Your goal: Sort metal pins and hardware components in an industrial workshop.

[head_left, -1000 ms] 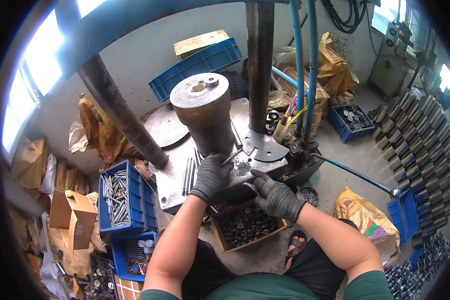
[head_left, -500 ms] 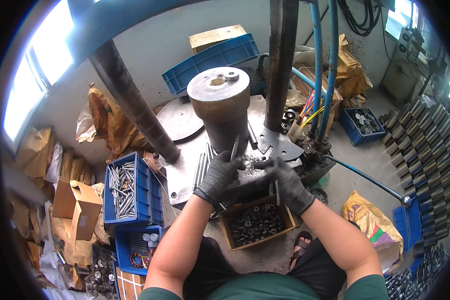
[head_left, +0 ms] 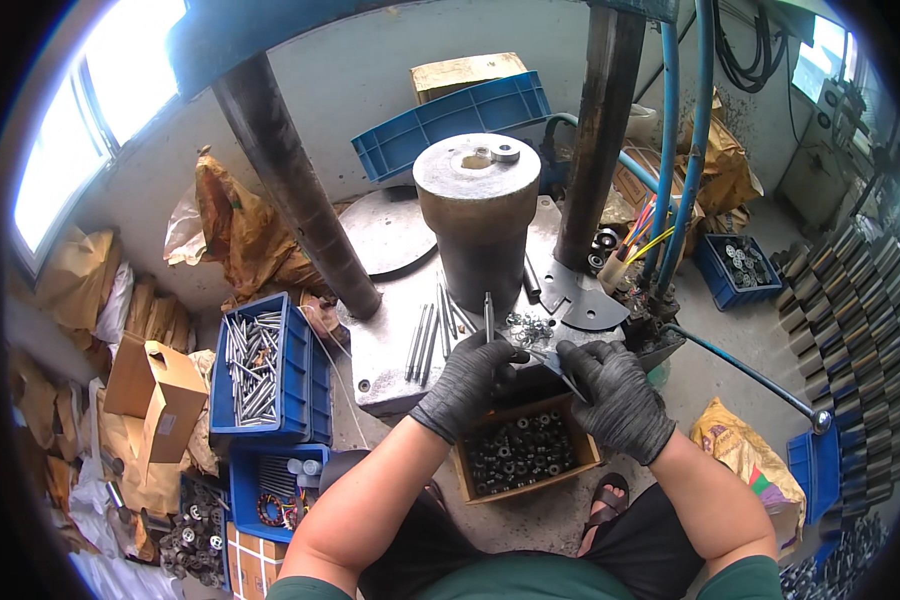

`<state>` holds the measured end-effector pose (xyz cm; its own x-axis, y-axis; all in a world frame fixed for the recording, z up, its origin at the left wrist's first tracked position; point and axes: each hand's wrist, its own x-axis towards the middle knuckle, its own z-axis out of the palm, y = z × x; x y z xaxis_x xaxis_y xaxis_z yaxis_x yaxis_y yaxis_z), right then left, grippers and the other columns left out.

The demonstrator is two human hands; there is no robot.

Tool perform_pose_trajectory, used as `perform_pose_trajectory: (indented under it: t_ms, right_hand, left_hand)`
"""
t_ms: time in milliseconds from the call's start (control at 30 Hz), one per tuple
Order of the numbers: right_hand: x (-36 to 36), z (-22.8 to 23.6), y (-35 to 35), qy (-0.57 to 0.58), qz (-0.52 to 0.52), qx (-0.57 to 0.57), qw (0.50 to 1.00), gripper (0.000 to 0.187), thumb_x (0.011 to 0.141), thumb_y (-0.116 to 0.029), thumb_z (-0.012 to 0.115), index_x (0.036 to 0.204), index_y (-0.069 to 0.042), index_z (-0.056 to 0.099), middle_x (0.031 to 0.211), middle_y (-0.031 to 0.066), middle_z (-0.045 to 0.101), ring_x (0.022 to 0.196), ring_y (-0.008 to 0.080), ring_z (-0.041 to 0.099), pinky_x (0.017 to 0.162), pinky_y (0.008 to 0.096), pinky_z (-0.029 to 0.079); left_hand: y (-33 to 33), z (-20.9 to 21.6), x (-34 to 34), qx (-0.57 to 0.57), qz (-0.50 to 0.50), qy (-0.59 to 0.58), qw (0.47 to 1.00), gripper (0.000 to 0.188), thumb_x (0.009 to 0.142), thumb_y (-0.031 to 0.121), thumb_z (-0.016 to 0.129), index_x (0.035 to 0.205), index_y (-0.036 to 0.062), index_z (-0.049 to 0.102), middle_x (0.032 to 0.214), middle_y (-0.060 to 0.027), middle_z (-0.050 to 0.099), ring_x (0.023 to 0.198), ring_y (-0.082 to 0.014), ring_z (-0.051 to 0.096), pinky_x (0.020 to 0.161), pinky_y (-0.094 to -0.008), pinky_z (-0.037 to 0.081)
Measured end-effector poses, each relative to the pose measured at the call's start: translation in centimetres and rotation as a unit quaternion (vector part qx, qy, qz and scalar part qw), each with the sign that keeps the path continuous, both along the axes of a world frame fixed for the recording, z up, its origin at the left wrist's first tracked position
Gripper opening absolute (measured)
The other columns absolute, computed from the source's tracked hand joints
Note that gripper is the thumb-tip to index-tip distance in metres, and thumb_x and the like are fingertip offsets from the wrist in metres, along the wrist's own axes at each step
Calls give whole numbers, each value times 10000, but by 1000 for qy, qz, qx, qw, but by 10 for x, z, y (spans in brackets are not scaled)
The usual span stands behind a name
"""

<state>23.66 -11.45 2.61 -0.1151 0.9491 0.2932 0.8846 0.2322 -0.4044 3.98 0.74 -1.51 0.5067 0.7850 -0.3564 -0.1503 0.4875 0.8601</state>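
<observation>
Both hands [head_left: 475,382] are curled near each other, forearms [head_left: 715,485] angled inward.

The left hand [head_left: 472,382] and right hand [head_left: 615,392] wear matt dark grey cloth gloves [head_left: 638,418]. The slender silver metal rod [head_left: 488,314] is smooth and glossy. The thick dark metal cylinder [head_left: 482,255] is matt. The blue rectangular plastic crate [head_left: 300,375] is smooth; the open brown cardboard box [head_left: 173,400] is matt.

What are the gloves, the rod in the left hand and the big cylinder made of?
Gloves: probably knit fabric, matte and wrinkled. Rod: likely steel, smooth with a grey sheen. Cylinder: seemingly dull metal, dark-sided, its paler top scuffed.
</observation>
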Motion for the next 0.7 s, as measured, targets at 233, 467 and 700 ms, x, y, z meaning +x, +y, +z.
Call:
perform_pose_trajectory:
  t_ms: [233, 467, 700]
  right_hand:
    - [7, -5, 4, -95, 17, 64, 993, 585, 727, -96, 716, 1310, -122, 670, 1055, 159, 679, 1002, 399, 620, 873, 512, 484]
    - [3, -5, 6, -93, 9, 69, 993, 554, 728, -126, 731, 1279, -115, 684, 1047, 158, 679, 991, 398, 619, 856, 517, 483]
    - [4, -8, 6, -91, 13, 68, 993, 536, 736, -118, 729, 1270, -119, 687, 1044, 166, 675, 999, 393, 620, 852, 521, 483]
  left_hand:
    - [-6, 14, 1, -31, -5, -16, 999, 158, 942, 161, 622, 834, 47, 598, 612, -32, 534, 453, -129, 478, 405, -270, 393]
    - [-7, 14, -1, -22, -8, -11, 1000, 150, 952, 160, 606, 852, 55, 569, 572, -38, 505, 421, -144, 454, 391, -288, 378]
    - [-7, 12, -1, -10, -12, -14, 1000, 134, 953, 158, 609, 881, 53, 569, 586, -37, 520, 426, -141, 459, 380, -281, 361]
